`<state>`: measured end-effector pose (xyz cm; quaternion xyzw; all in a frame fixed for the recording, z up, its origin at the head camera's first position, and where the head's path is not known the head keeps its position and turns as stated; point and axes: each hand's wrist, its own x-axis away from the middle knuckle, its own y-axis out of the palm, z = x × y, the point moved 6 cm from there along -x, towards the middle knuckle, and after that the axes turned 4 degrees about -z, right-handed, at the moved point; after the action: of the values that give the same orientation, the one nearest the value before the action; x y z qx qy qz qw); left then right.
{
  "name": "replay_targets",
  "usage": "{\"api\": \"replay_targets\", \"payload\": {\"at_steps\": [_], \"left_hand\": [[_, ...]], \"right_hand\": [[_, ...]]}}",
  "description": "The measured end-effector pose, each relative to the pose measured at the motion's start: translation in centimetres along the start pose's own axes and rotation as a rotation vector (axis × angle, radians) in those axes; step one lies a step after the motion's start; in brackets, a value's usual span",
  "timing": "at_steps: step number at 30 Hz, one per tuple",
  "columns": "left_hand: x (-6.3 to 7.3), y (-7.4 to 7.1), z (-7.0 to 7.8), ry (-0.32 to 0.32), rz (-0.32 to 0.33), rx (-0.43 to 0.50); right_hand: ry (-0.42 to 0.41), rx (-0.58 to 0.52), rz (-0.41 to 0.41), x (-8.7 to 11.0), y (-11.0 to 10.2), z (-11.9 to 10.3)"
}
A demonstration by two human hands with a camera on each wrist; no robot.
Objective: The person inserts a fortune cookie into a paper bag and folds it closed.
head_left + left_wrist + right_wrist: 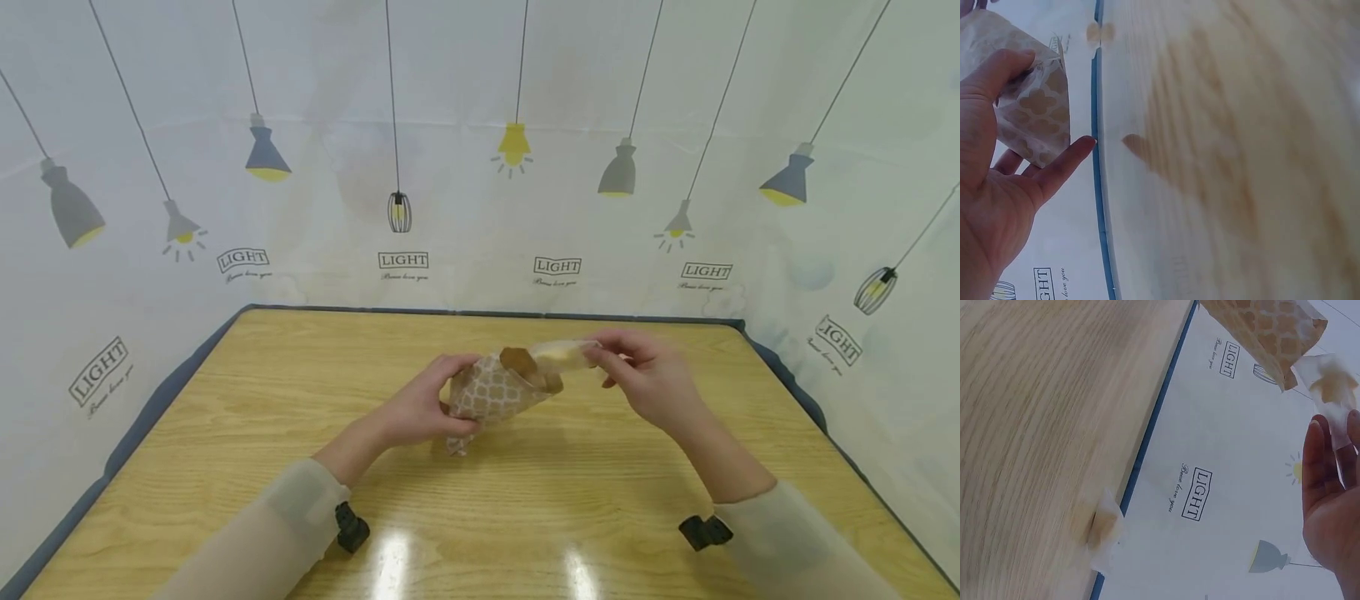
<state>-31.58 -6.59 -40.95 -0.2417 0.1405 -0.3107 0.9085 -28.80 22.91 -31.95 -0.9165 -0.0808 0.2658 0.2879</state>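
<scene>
My left hand grips a brown paper bag with a white lattice pattern, thumb on one side and fingers on the other. The bag tilts, its mouth facing up and right, and its brown inside shows. Just past that mouth, my right hand pinches the end of a small translucent packet with something yellowish-tan inside. In the right wrist view the packet hangs between thumb and fingers, beside the bag. The left wrist view shows the thumb pressed against the patterned paper.
A glossy wooden table lies under both hands, with a dark blue border along its edges. Behind it stands a white backdrop printed with lamps and the word LIGHT. Dark wrist mounts sit at both sleeves.
</scene>
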Motion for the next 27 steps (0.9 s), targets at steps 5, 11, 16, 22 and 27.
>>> {"api": "replay_targets", "payload": {"at_steps": [5,11,16,22,27], "left_hand": [[0.0,0.3,0.0,0.007,-0.003,0.005],[-0.2,0.5,0.0,0.013,-0.011,0.012],[-0.3,0.6,0.1,0.015,-0.014,0.007],[-0.5,0.6,0.2,0.023,-0.007,0.007],[-0.4,0.4,0.3,0.027,0.010,0.019]], "right_hand": [[-0.056,0.070,-0.020,-0.4,1.5,-0.1],[-0.208,0.210,0.019,-0.7,2.8,-1.1],[-0.202,0.255,-0.022,-1.0,4.0,-1.5],[-0.119,0.250,-0.126,-1.2,4.7,-1.6],[-0.027,0.140,-0.327,-0.9,4.8,-1.1]]}}
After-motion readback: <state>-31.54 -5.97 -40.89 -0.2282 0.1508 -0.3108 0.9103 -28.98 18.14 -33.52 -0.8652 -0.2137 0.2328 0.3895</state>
